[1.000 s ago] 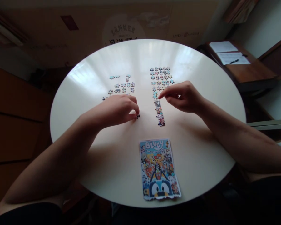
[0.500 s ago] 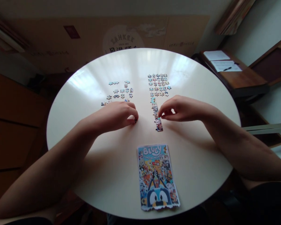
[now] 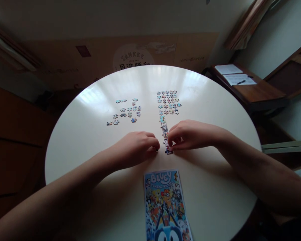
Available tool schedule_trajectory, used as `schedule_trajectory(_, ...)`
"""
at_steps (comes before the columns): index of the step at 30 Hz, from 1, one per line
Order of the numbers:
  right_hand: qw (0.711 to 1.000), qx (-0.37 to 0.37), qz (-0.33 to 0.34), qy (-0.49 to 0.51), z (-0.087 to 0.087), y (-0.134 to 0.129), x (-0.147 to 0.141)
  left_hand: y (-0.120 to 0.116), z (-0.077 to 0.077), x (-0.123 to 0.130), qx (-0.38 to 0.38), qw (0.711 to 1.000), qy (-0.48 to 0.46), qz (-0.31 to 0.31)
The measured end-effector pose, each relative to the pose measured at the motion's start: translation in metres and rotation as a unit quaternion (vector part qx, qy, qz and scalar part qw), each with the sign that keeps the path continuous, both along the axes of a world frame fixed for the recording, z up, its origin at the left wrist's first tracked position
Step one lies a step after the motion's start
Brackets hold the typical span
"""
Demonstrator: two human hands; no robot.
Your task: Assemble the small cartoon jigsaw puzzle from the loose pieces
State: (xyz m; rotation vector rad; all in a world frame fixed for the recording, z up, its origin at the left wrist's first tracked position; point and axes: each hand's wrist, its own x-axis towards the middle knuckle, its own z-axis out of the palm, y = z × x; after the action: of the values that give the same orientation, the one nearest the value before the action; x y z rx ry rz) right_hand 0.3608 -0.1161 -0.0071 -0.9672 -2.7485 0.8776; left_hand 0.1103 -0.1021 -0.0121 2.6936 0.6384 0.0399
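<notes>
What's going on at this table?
A person's left hand pinches a small dark puzzle piece above or on the white table. The right hand touches the lower part of a joined strip of pieces. Loose pieces sit in rows beyond the strip, with a scattered group to the left. A colourful "Bluey" picture lies nearest the person.

A small puzzle piece point(image 3: 157, 151) is pinched in the left hand point(image 3: 143, 146), while the joined puzzle strip point(image 3: 164, 131) is touched near its lower end by the right hand point(image 3: 188, 135), above the Bluey picture sheet point(image 3: 165, 204) on the white table point(image 3: 205, 174).
</notes>
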Motion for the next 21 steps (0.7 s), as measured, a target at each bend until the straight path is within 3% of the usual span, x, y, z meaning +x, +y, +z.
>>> schedule_trajectory(10, 1.0, -0.012, -0.017, 0.005, -0.004, -0.001, -0.003, -0.012, -0.021, 0.012, 0.033, 0.996, -0.077, 0.038)
schedule_trajectory(21, 1.0, -0.027, -0.012, 0.005, -0.007, 0.003, -0.002, -0.011, -0.025, 0.014, 0.003, 0.993, -0.113, 0.024)
